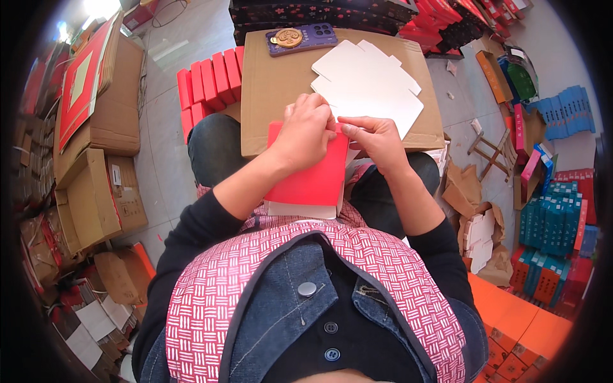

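Card lies between the person's knees, just short of the carton, pointing away from the apron with its far end leaning slightly right; its face looks too nearly square for me to tell the long axis. It's plain bright red, white showing along the near edge, and the left hand curls closed over its far part while the right hand pinches the far right corner.
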`<state>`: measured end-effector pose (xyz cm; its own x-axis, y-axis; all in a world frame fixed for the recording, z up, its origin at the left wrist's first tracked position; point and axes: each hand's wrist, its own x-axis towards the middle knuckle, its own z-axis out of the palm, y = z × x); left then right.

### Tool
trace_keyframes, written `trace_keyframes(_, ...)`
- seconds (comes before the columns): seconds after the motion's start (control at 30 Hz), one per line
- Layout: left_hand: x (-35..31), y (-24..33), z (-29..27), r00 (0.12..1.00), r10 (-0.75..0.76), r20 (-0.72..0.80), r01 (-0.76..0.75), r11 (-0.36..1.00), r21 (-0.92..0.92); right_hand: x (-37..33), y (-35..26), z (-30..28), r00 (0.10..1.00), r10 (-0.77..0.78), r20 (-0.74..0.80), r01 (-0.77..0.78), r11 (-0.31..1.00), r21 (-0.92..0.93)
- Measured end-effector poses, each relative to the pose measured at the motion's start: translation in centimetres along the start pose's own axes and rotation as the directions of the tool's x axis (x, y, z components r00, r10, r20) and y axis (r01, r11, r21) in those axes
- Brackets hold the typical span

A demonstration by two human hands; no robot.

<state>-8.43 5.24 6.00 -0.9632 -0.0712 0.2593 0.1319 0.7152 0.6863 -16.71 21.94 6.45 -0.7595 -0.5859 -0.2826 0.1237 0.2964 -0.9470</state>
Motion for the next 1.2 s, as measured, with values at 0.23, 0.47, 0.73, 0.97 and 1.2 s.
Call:
trace_keyframes(0.23, -0.2, -0.4, -0.2, 1.000, 0.026, 0.001, -0.026, 0.997, -0.078, -0.6, 0.4, 0.0, 0.934, -0.349, 0.078, 0.357, 0.894, -0.270)
trace_keyframes(0.47, 0.0, -0.1, -0.7, 0.996, 0.078, 0.044, -0.072, 0.991, -0.115, -0.3, -1.0, -0.5, 0.988, 0.097, 0.118, -0.112, 0.985, 0.130)
trace_keyframes(0.73, 0.0, 0.2, 0.0, 0.992, 0.120, -0.041, -0.122, 0.991, -0.052, 0.9, -1.3, -0.1, 0.985, 0.146, 0.093, -0.161, 0.970, 0.183)
trace_keyframes(0.97, -0.3, 0.7, -0.5, 0.994, 0.096, -0.053, -0.093, 0.994, 0.055, 0.9, -1.4, -0.2, 0.976, 0.186, 0.111, -0.203, 0.965, 0.168)
trace_keyframes(1.2, -0.2, 0.2, 0.0, 1.000, 0.012, -0.013, -0.013, 0.999, -0.047, 0.5, -0.3, 0.1, 0.988, -0.053, 0.145, 0.055, 0.998, -0.009)
